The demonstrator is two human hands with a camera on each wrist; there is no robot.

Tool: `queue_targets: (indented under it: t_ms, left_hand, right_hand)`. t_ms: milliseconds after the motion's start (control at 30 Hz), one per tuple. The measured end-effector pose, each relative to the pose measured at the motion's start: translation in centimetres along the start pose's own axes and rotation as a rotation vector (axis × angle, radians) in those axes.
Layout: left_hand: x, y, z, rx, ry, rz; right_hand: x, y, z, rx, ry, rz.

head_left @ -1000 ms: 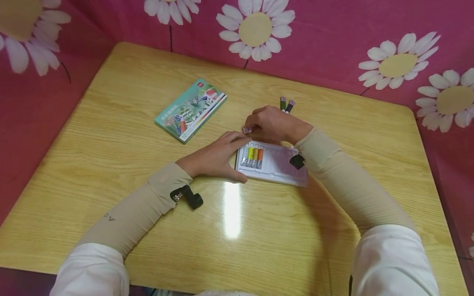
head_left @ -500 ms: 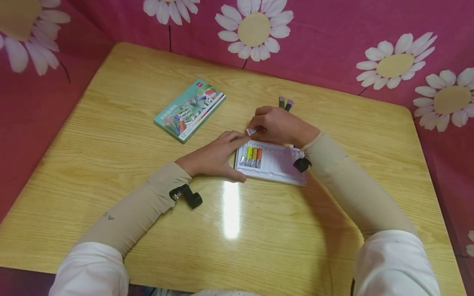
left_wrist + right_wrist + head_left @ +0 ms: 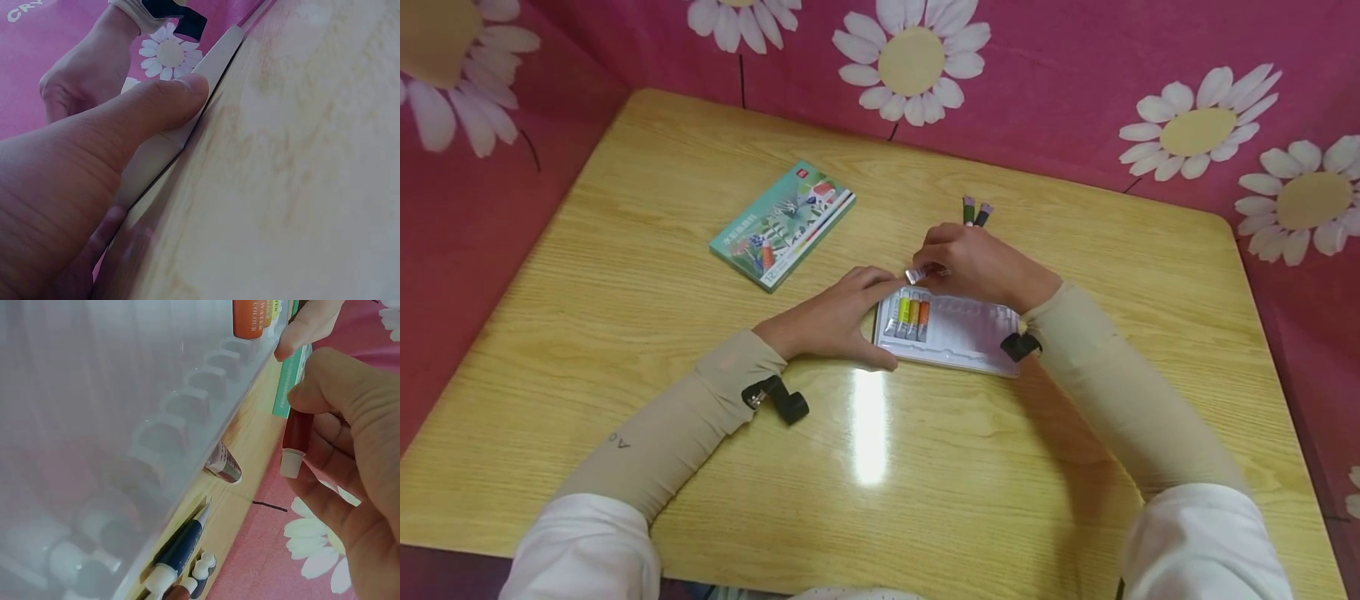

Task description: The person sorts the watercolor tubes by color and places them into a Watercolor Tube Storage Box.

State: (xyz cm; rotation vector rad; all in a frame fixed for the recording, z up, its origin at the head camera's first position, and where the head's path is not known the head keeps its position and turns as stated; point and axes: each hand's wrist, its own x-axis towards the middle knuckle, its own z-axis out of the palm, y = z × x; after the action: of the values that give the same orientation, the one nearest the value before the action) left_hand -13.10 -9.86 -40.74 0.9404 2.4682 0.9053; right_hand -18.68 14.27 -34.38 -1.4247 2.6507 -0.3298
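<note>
My right hand [image 3: 967, 260] pinches a dark red paint tube [image 3: 297, 434] between thumb and fingers, its white cap pointing down in the right wrist view. In the head view, the tube's flat silver end shows over the back edge of the white plastic tray [image 3: 947, 358]. My left hand [image 3: 831, 317] holds the tray's left end, thumb along the near side and fingers at the far corner. Several tubes lie side by side in the tray's left part, among them an orange tube [image 3: 249, 317] and a yellow tube [image 3: 904, 312]. Empty moulded slots continue to their right.
A teal paint box [image 3: 782, 223] lies on the wooden table [image 3: 700, 500] at the back left. Beyond my right hand are a green tube [image 3: 968, 210] and a dark tube [image 3: 983, 214]. Behind the tray, the right wrist view shows a brown tube [image 3: 224, 464] and a dark blue tube [image 3: 182, 547].
My right hand has drawn slightly right and nearer with the paint tube, whose silver end has come over the tray's back edge. The left hand has stayed on the tray.
</note>
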Motion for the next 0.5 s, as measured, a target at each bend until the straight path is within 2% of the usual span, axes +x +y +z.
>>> queue_targets:
  t_ms: [500]
  left_hand:
    - [0.1, 0.1, -0.1, 0.011, -0.011, -0.022]
  right_hand:
    - [-2.6, -0.4, 0.6, 0.043, 0.063, 0.033]
